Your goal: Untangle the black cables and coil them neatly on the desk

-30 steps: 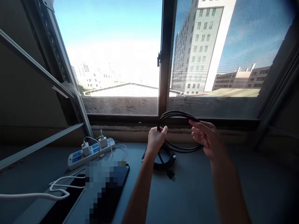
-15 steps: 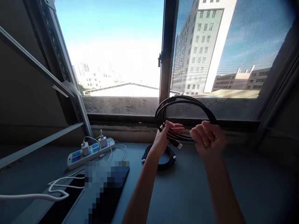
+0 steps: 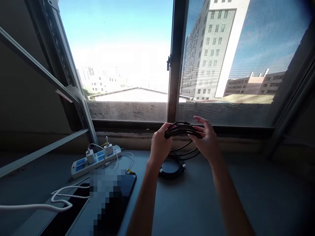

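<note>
A looped black cable is held up in front of the window sill, and some of its loops hang lower. My left hand is closed round the left side of the loops. At their right side, my right hand has the loops between thumb and fingers, with one finger stretched up off them. The cable's plug ends do not show clearly. Below my hands, a second coiled black cable with light-tipped plugs lies on the table, partly hidden by my left wrist.
A white power strip with two plugged-in chargers and white cords sits at the left on the grey table. In front of it lies a dark, flat device, partly pixelated. Metal frame bars stand at far left; the window is behind.
My right hand has moved left and up, its fist loosening round the cable. The wide loop has become smaller and lower, and my left hand has shifted left and closed on it.
</note>
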A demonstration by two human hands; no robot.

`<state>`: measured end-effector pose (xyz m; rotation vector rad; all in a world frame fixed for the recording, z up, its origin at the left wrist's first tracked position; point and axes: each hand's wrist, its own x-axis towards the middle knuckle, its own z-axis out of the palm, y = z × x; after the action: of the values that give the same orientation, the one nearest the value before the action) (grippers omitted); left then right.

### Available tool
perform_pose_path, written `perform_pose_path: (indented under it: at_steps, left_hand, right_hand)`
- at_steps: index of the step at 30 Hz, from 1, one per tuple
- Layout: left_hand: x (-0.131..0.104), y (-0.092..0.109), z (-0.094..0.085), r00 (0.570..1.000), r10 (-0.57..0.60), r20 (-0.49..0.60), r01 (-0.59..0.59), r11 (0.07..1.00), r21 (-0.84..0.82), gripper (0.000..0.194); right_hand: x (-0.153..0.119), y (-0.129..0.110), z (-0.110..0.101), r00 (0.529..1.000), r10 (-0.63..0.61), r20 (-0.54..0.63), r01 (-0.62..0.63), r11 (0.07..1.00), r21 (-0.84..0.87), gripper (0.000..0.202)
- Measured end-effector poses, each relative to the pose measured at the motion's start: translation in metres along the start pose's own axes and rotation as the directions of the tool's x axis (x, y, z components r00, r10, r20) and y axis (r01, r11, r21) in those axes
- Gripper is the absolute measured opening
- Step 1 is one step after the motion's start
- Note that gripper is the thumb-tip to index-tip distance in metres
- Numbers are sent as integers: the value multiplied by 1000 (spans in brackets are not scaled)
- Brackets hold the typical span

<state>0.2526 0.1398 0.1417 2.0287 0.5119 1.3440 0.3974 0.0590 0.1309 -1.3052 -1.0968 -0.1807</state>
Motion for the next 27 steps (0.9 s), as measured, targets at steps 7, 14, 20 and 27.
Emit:
perform_pose_path:
  at_steps: [7, 14, 20, 27]
  left_hand:
    - [3, 9, -13, 993, -110, -34, 102, 978, -184, 18]
    - [3, 18, -33, 966, -231, -118, 169, 905, -391, 11]
    - [2, 24, -27, 920, -393, -6, 285, 677, -679, 5]
    - [-2, 40, -16, 900, -434, 37, 271, 494, -826, 12]
  right_hand:
    - [-2, -4, 1, 990, 55, 127, -50, 998, -40, 39]
    - [-4, -20, 1, 983, -1, 183, 9, 999, -40, 32]
    - [-7, -36, 6, 971, 155, 180, -214, 903, 373, 50]
    - [-15, -60, 7, 930, 282, 234, -354, 524, 774, 52]
